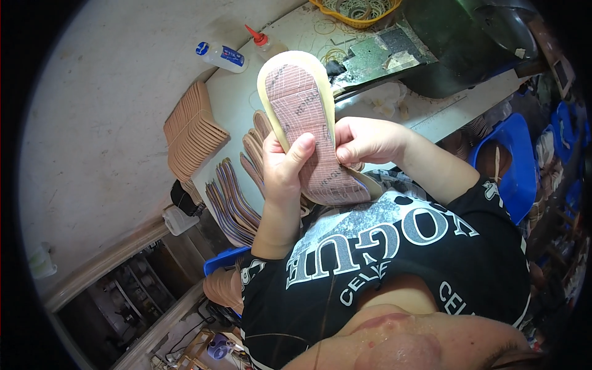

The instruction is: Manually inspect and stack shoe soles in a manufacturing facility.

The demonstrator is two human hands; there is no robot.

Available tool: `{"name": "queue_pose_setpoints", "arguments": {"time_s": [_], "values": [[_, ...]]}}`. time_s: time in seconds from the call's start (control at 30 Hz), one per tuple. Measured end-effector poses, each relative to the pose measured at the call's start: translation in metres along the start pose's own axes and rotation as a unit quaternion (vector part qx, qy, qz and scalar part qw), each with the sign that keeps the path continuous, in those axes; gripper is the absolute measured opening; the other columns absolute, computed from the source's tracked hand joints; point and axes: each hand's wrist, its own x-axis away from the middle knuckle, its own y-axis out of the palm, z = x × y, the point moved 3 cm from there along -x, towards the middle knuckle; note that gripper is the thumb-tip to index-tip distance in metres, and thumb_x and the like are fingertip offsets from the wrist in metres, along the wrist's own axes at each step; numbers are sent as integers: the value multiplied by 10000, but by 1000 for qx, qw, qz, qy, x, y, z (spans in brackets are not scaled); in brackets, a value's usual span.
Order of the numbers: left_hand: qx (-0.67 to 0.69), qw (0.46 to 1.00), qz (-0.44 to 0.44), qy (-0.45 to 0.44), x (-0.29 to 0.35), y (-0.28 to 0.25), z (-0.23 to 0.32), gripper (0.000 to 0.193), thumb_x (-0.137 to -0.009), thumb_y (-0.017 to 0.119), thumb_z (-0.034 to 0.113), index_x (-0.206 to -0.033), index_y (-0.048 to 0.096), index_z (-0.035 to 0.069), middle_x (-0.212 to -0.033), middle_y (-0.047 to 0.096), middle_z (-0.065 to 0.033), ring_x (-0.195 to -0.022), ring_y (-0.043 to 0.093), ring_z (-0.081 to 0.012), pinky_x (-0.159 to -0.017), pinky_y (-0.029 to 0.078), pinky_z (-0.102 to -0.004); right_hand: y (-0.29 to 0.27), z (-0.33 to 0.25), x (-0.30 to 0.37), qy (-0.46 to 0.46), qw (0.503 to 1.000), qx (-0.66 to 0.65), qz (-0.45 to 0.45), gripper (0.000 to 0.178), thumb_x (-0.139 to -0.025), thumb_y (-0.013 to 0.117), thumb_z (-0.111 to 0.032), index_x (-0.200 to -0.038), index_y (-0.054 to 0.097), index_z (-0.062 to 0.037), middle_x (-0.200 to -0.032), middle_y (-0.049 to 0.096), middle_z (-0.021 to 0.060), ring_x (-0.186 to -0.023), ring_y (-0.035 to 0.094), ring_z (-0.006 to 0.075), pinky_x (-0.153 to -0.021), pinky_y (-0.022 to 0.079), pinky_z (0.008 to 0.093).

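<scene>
I hold a shoe insole (300, 102) upright in front of my chest. Its face is reddish brown with a fine pale grid and dark printing, and a pale yellow rim runs round the broad upper end. On its left side my left hand (287, 161) grips it, the thumb lying over the face and the fingers hidden behind. Against the opposite edge my right hand (364, 143) is closed, thumb and curled fingers pinching near the narrower middle. Behind my left hand, more brown insoles (253, 148) lie on the white table (243, 92).
Rows of curved insoles (231, 200) line the table's left edge, beside a tan bundled stack (194, 126). A white bottle (221, 57) and a red-tipped glue bottle (265, 41) stand behind. A yellow basket (354, 20) holds rubber bands. At right are a dark green machine (447, 49) and a blue chair (512, 169).
</scene>
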Motion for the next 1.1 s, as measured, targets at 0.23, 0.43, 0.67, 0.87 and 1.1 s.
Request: {"name": "queue_pose_setpoints", "arguments": {"time_s": [0.23, 0.43, 0.67, 0.87, 1.1], "values": [[-144, 986, 65, 60, -9, -15, -14, 275, -850, 678, 108, -1073, 588, -26, -1038, 639, -77, -900, 602, -123, -823, 472, -260, 6, -41, 5, 5, 954, 272, 125, 222, -864, 646, -175, -823, 684, 40, -701, 624, -14, -625, 524, 47, -590, 438, 219], [-214, 972, 84, 52, -25, -4, 2, 311, -760, 742, 54, -1020, 594, -32, -965, 655, -88, -826, 622, -129, -761, 501, -258, 13, -39, 0, -51, 912, 365, 181, 219, -862, 645, -177, -836, 676, 38, -718, 619, -2, -688, 535, 53, -635, 444, 227], [-273, 957, 91, 48, -70, -30, 3, 272, -767, 743, 126, -961, 639, -35, -942, 652, -99, -852, 610, -179, -786, 486, -305, 2, -15, 12, -17, 985, 97, 144, 381, -871, 638, -126, -1210, 547, 22, -1096, 639, 47, -976, 580, 94, -922, 438, 270], [-428, 889, 131, 101, -98, -57, -28, 424, -745, 726, 348, -977, 670, -3, -1048, 561, -163, -1067, 448, -310, -953, 346, -411, -7, -15, 14, -80, 974, 47, 207, 358, -889, 622, -142, -1194, 560, 35, -1084, 641, 67, -963, 592, 99, -889, 457, 262], [-466, 872, 137, 56, -118, -56, -29, 432, -742, 725, 339, -960, 669, -30, -1010, 592, -192, -1000, 524, -303, -921, 396, -395, -11, -1, 25, 18, 973, -56, 224, 338, -879, 634, -179, -1123, 581, 49, -1029, 654, 119, -892, 655, 148, -741, 566, 255]]}}
